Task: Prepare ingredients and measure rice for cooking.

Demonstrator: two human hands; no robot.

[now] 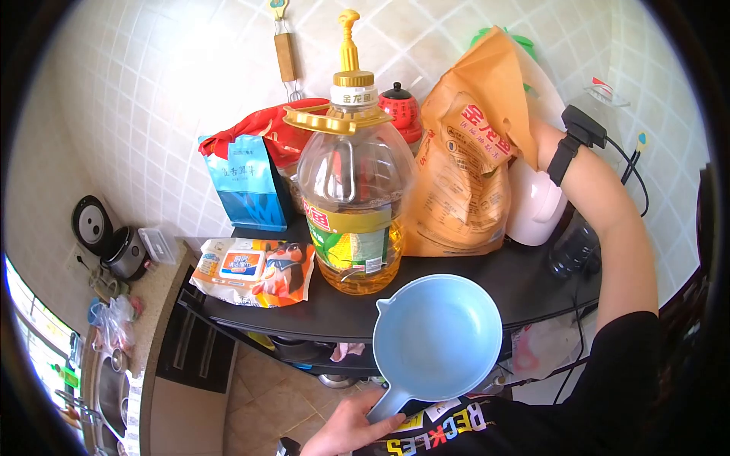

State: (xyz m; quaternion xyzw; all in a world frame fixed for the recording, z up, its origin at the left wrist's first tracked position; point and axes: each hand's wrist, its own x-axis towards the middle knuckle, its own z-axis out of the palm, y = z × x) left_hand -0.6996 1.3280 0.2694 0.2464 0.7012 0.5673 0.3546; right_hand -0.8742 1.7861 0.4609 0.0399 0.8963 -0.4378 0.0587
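A light blue water ladle (pixel 439 334), nothing in its bowl, is held by its handle low in front of my body. My left hand (pixel 350 424) has its fingers wrapped round that handle. To the upper right, an orange rice bag (pixel 464 190) stands upright on the dark shelf with its top open. My right hand (pixel 541 144) reaches into the bag's mouth from the right, and the bag hides its fingers. Beside the bag stands a large cooking oil bottle (pixel 353 178) with a yellow pump, partly filled.
A wipes pack (pixel 251 272), a blue pouch (pixel 249 182) and a red bag (pixel 285 125) sit left of the oil bottle. A red jar (pixel 401 110) is behind it. Right of the rice bag are a pale pink appliance (pixel 534 205) and a clear bottle (pixel 572 247).
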